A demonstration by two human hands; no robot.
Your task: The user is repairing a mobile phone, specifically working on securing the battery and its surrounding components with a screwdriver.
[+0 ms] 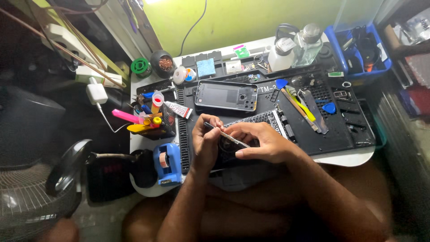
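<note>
Cluttered repair surface [354, 157]: both hands meet over a dark phone [226, 152] — left hand [205, 141] steadies it, right hand [264, 143] pinches a thin strip [233, 139] lying diagonally across.

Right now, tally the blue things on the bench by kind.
Blue tape dispenser: 1
Blue bin: 1
Blue triangular picks: 2
Blue sponge pad: 1
Total: 5

Black mat [331, 134], blue tape dispenser [168, 163]
</note>
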